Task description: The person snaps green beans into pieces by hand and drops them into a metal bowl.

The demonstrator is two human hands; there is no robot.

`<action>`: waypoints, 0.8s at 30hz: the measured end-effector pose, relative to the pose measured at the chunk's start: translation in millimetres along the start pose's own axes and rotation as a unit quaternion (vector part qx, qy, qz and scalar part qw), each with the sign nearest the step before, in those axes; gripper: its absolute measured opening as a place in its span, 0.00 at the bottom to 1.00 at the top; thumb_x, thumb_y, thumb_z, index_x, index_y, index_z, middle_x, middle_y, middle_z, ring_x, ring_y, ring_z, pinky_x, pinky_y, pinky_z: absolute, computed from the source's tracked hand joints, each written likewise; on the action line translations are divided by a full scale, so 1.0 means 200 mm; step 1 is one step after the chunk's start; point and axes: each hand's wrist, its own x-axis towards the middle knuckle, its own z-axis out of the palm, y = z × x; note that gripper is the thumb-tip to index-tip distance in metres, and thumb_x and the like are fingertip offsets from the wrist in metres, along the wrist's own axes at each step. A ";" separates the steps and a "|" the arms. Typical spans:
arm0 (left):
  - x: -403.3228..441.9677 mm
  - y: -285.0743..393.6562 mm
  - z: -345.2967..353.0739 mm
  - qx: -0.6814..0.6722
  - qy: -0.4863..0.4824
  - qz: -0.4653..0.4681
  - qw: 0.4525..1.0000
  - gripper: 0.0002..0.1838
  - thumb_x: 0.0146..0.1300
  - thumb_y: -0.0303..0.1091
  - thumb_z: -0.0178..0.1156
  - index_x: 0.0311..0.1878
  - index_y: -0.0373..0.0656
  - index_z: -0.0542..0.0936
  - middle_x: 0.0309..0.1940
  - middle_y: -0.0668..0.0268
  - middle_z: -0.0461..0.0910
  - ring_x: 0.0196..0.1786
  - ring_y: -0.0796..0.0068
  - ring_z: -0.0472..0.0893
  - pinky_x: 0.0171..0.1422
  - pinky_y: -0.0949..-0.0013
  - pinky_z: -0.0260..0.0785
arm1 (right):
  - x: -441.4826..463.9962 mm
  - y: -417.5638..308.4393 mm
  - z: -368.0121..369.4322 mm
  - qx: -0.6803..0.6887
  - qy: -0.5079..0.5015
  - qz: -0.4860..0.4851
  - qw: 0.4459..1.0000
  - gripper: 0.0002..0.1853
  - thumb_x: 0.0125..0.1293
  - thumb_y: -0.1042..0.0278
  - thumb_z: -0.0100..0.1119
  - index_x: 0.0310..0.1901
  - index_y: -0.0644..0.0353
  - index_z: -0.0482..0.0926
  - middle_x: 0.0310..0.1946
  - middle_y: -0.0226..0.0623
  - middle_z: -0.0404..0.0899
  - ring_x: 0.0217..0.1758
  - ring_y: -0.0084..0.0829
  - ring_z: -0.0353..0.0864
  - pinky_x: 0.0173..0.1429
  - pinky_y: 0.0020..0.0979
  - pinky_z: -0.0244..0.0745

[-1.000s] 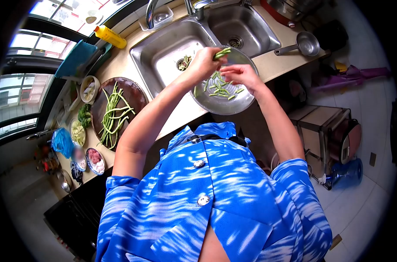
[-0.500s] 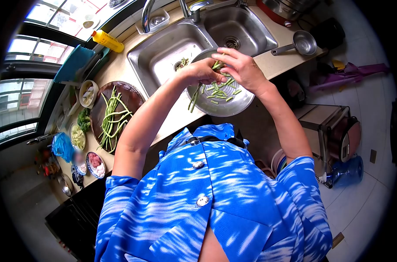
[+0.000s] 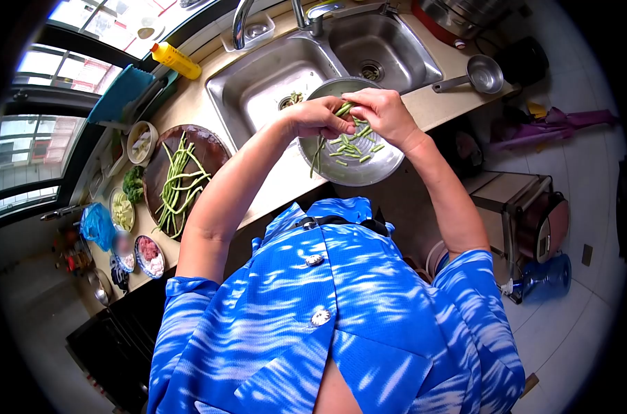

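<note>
Over a round metal bowl (image 3: 375,169) at the sink's front edge, both hands work close together. My left hand (image 3: 324,117) is closed around a few long green beans (image 3: 317,155), whose tails hang down past the bowl's left side. The fingers of my right hand (image 3: 382,114) pinch the upper ends of these same beans. Short cut bean pieces (image 3: 355,148) lie scattered in the bowl. To the left, a bunch of whole long beans (image 3: 179,183) rests on a round brown board (image 3: 206,141).
Behind the bowl is a double steel sink (image 3: 258,79) with a faucet (image 3: 317,24). A small saucepan (image 3: 484,74) stands at right. Along the left counter are a yellow bottle (image 3: 175,61), broccoli (image 3: 132,185), a plate of sliced vegetable (image 3: 122,210) and a meat dish (image 3: 150,257).
My right hand's fingers have closed in from a spread pose onto the bean ends beside my left hand. The view has shifted slightly.
</note>
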 end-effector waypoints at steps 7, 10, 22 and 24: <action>0.00 0.01 0.04 -0.089 -0.029 0.025 0.995 0.14 0.60 0.27 0.61 0.48 0.37 0.72 0.31 0.74 0.72 0.28 0.89 0.67 0.27 0.84 0.58 | -0.03 0.03 0.03 0.263 -0.021 0.191 0.946 0.18 0.52 0.82 0.60 0.47 0.66 0.77 0.33 0.38 0.82 0.36 0.22 0.81 0.41 0.23 0.77; -0.01 -0.01 0.03 -0.141 -0.044 0.045 0.988 0.15 0.64 0.28 0.56 0.51 0.35 0.70 0.32 0.71 0.73 0.29 0.87 0.67 0.29 0.82 0.60 | -0.03 0.07 0.02 0.376 0.011 0.216 0.901 0.20 0.52 0.83 0.61 0.49 0.67 0.75 0.32 0.37 0.81 0.34 0.21 0.81 0.40 0.21 0.77; -0.03 -0.06 0.00 -0.163 -0.053 0.035 0.985 0.16 0.70 0.30 0.43 0.53 0.27 0.71 0.29 0.60 0.79 0.28 0.77 0.74 0.36 0.76 0.68 | -0.04 0.02 -0.05 0.193 0.046 0.226 0.954 0.13 0.61 0.78 0.56 0.48 0.67 0.76 0.28 0.41 0.83 0.32 0.25 0.84 0.36 0.25 0.78; -0.03 -0.07 0.01 -0.162 -0.040 0.038 0.985 0.16 0.69 0.31 0.45 0.51 0.28 0.72 0.29 0.60 0.78 0.27 0.77 0.73 0.35 0.76 0.67 | -0.04 0.02 -0.05 0.162 0.085 0.205 0.962 0.12 0.62 0.77 0.55 0.48 0.66 0.77 0.28 0.41 0.83 0.31 0.25 0.84 0.35 0.25 0.78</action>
